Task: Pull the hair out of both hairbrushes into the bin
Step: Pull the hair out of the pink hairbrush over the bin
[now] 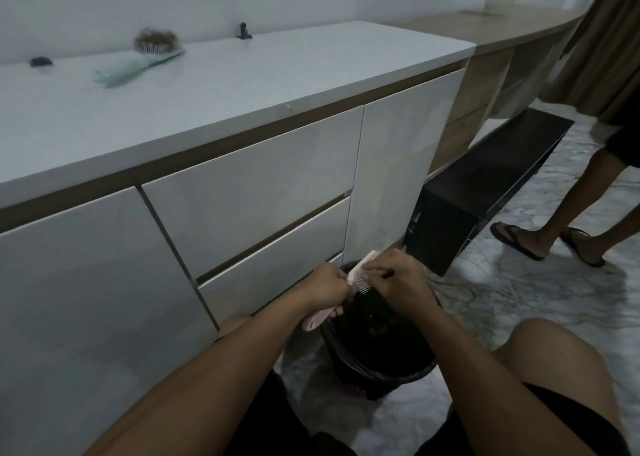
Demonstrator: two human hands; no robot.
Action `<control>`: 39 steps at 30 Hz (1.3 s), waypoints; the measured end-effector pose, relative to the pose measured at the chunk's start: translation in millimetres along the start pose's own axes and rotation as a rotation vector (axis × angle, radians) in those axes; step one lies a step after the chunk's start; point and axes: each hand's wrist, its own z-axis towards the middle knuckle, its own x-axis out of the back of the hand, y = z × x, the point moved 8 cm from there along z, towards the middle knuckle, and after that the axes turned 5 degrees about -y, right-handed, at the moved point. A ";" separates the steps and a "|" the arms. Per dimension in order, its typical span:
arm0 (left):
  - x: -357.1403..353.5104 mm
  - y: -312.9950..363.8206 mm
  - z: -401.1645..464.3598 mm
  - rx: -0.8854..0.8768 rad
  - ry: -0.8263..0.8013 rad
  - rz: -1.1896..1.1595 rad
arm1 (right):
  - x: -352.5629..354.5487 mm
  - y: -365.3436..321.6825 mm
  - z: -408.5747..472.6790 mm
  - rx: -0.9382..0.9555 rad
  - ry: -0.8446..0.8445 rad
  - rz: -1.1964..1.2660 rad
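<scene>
Left grip [329,287] clenches the pink brush [358,275] over the bin [381,369]; right grip [398,282] pinches hair. Better pull along the bristles. Green brush [138,64], 11 o'clock on the desk [242,84], waits.

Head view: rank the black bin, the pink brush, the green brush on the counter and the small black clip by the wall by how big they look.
1. black bin, by far the largest.
2-3. green brush and pink brush: unsure. The pink one is nearer and partly covered by the hands.
4. small black clip, the smallest.
</scene>
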 end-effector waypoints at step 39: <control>310.7 211.6 -164.3 -0.474 0.919 0.364 | 95.6 -279.5 244.1 0.147 0.201 0.295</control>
